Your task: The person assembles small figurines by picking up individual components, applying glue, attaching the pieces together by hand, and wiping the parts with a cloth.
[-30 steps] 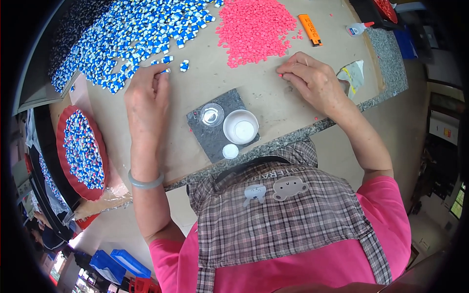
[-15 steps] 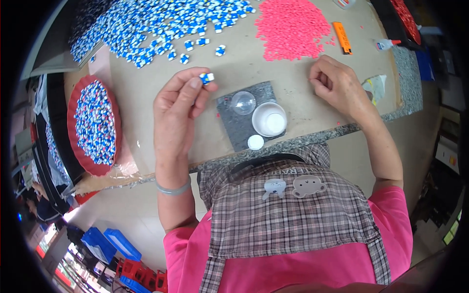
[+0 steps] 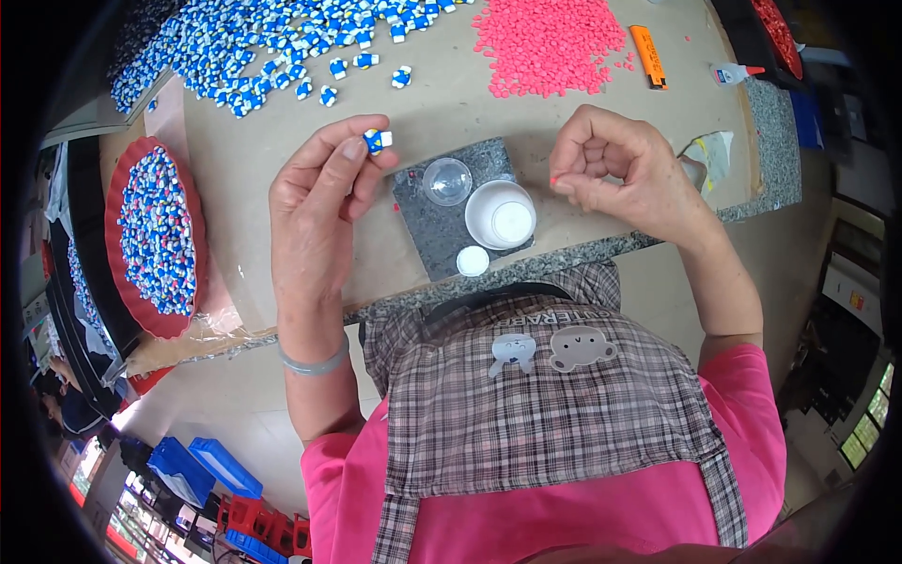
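Between thumb and forefinger, my left hand point(image 3: 319, 202) holds a small blue-and-white piece point(image 3: 378, 141) with a yellow spot. My right hand point(image 3: 639, 174) is closed in a pinch, a tiny pink piece point(image 3: 556, 179) showing at its fingertips. A dark grey stone slab point(image 3: 423, 230) lies on the table between both hands. On it are a clear round dish point(image 3: 446, 181), a white cup point(image 3: 475, 202) with a white round inside, and a small white disc-shaped thing point(image 3: 473, 260). Past the hands spread a heap of similar blue-and-white pieces point(image 3: 272, 56) and a heap of pink flat pieces point(image 3: 550, 47).
To the left stands a red fluted bowl point(image 3: 120, 263) full of blue, white and pink pieces. An orange bar-shaped thing point(image 3: 648, 56) and a small red-tipped bottle point(image 3: 735, 73) lie at the far right. A granite edge point(image 3: 601, 249) borders the table before me.
My right hand has come away from beside the pink heap, nearer to me and leftward, and a pink piece shows in its pinch. My left hand keeps its piece. The whole view has shifted slightly.
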